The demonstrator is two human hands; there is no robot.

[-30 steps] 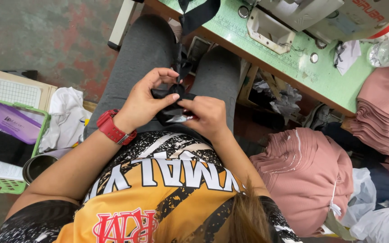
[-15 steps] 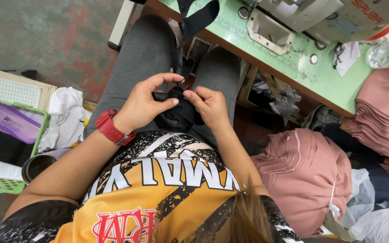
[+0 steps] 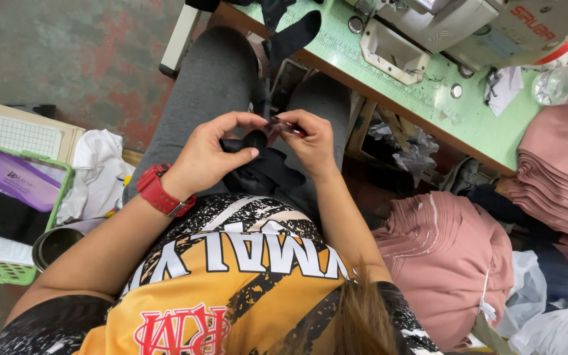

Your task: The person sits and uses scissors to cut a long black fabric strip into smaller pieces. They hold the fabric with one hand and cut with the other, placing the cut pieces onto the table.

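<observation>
Left hand (image 3: 212,154) pinches black cloth (image 3: 261,167) on the lap; right hand (image 3: 310,141) grips small snips (image 3: 285,125) against it. Table edge (image 3: 389,108) lies near ahead, basket (image 3: 8,273) at left, pink stack (image 3: 445,256) at right.

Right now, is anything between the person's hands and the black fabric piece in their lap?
No. Both hands already touch the black fabric in the lap: the left hand pinches it from one side, and the right hand, which also holds a small dark tool, meets it from the other. Nothing visible lies between.
</observation>
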